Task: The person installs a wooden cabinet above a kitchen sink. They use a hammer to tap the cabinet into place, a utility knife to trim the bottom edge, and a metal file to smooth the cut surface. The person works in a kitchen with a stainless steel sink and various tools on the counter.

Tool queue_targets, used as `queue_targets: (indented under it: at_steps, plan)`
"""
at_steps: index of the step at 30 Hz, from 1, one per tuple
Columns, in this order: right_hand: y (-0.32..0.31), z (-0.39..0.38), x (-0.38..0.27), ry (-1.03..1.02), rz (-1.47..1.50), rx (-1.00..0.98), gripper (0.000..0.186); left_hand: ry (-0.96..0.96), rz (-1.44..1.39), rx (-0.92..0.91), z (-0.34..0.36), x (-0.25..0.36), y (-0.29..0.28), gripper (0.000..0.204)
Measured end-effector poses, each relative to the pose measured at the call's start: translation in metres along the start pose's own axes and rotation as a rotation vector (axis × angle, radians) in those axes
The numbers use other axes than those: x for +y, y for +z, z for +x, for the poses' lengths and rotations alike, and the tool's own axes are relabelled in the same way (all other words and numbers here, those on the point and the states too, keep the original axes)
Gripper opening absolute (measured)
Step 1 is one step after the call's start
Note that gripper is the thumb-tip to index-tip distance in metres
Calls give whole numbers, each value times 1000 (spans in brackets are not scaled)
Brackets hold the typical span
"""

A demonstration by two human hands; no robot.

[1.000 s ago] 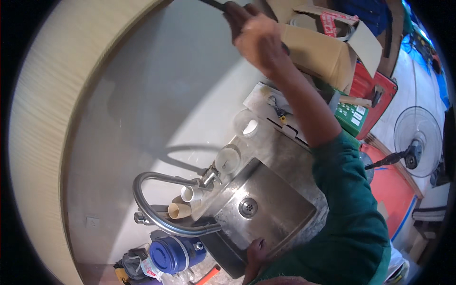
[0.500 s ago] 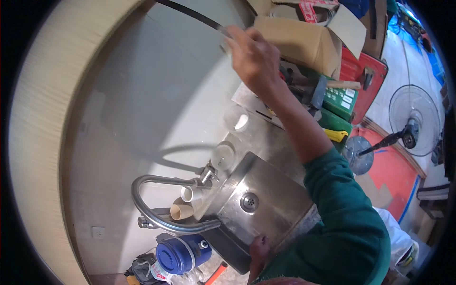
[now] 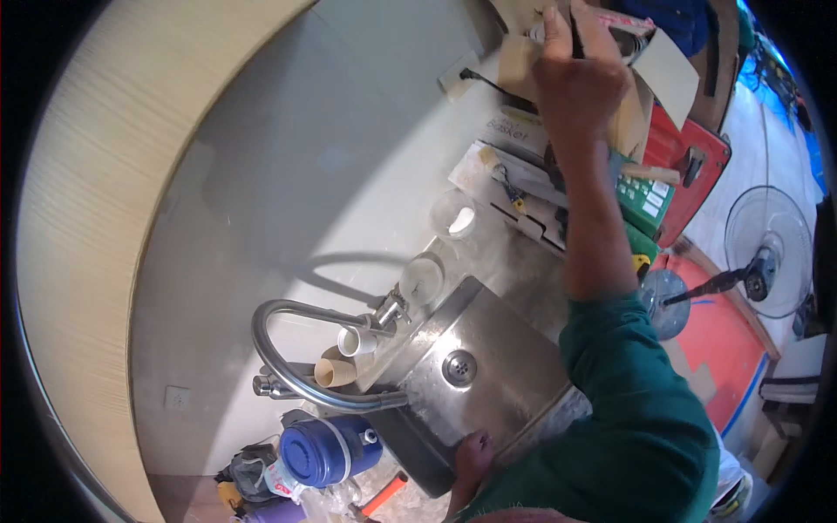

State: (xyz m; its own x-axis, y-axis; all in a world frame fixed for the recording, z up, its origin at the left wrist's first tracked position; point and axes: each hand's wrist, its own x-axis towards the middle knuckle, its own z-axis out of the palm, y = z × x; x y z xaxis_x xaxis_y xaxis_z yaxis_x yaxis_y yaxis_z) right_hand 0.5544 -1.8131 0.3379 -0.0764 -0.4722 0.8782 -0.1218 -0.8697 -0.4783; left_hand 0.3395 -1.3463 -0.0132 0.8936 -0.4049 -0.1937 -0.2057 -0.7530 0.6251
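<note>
My right hand is raised at the upper right, in front of the cardboard box. Its thumb and forefinger point away from me, with a thin dark thing between them that I cannot make out. Left of it, a black plug with a cord sits at a wall outlet. Low in the view, my left hand is curled at the near edge of the steel sink. Its fingers are mostly hidden, and whatever they may hold does not show.
A curved faucet arches over the sink's left side. Beside it are stacked cups and a blue water jug. Clear tubs, a brush, a hammer and a red case lie beyond. A fan stands right.
My right hand has moved right, away from the wall, to the cardboard box. The long dark strip by it is out of sight, and the plug and outlet are uncovered. My left hand stays put.
</note>
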Motion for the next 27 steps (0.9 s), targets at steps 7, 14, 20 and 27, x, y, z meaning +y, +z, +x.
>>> queue_targets:
  at_steps: [7, 14, 20, 27]
  plan:
    - [-20, -91, 16, -2, 230, -282, 13, 61, 118, -261, 18, 50, -14, 22]
    - [16, -33, -21, -150, 253, -267, 14, 190, -13, -98, 25, 109, -25, 34]
    - [53, -12, -19, -203, 259, -140, 13, 23, 5, -170, 11, 117, -6, 37]
    - [52, -40, -35, -43, 334, -133, 14, -59, -31, -160, -3, 81, 20, 34]
